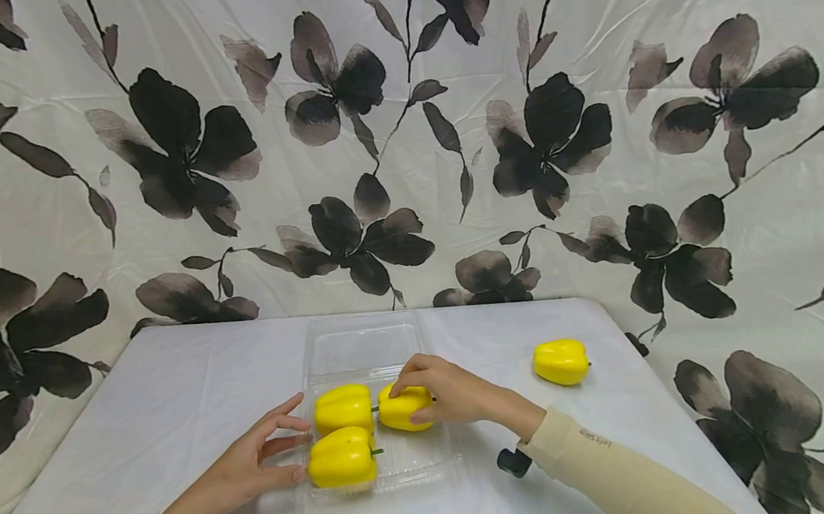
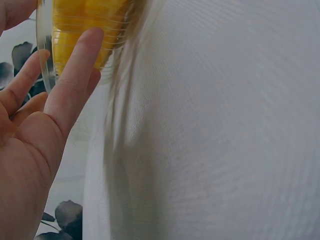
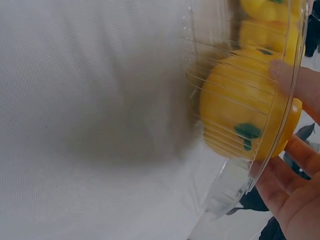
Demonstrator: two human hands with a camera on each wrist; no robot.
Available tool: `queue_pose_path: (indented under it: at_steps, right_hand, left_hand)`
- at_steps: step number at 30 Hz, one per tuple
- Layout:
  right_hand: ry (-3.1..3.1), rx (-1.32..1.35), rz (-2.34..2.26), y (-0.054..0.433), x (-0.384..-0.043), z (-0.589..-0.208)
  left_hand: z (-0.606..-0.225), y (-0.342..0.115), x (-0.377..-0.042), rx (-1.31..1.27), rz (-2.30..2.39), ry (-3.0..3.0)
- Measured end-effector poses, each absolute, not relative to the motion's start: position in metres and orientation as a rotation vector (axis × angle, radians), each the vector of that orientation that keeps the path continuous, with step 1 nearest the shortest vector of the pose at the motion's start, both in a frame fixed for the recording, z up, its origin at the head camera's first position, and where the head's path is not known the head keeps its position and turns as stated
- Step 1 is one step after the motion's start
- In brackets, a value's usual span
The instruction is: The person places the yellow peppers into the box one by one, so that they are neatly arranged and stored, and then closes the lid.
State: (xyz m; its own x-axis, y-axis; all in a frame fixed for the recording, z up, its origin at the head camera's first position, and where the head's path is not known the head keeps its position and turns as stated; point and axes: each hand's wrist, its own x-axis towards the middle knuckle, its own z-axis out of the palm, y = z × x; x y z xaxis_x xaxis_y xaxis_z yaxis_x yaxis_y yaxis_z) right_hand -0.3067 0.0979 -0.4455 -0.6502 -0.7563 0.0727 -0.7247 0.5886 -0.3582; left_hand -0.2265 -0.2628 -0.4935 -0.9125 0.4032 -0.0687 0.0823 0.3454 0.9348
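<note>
Right hand (image 1: 458,389) pinched a yellow pepper (image 1: 402,413) between fingers and thumb, at the centre of the head frame, over the right part of a clear container (image 1: 422,464). Two more peppers lay in its left half: one farther back (image 1: 342,407), one nearer (image 1: 339,459). Left hand (image 1: 261,459), fingers spread, stood at the container's left edge; could not tell whether it pressed the wall. Lid (image 1: 364,348) lay folded back on the table (image 1: 221,382), above the container in the frame. Fourth pepper (image 1: 561,361) sat apart, right of centre. Step in hand, by judgement: seating the third pepper. Next move seemed to call for letting go gently, without nudging the neighbours, leaving the near right space free.
</note>
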Motion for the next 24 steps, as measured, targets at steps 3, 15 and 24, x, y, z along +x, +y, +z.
queue_pose_path:
  at_steps: [3,15,24]
  right_hand:
    - [2.715,-1.259,-0.545,0.098,-0.306,-0.445]
    - [2.703,-1.246,-0.531,0.1,-0.304,-0.439]
    - [2.693,-1.263,-0.541,0.104,-0.305,-0.434]
  left_hand:
    - [-0.493,-0.262,-0.226,0.43,1.588,2.329]
    - [-0.493,-0.261,-0.228,0.415,1.584,2.338]
    - [-0.494,-0.262,-0.227,0.425,1.579,2.344]
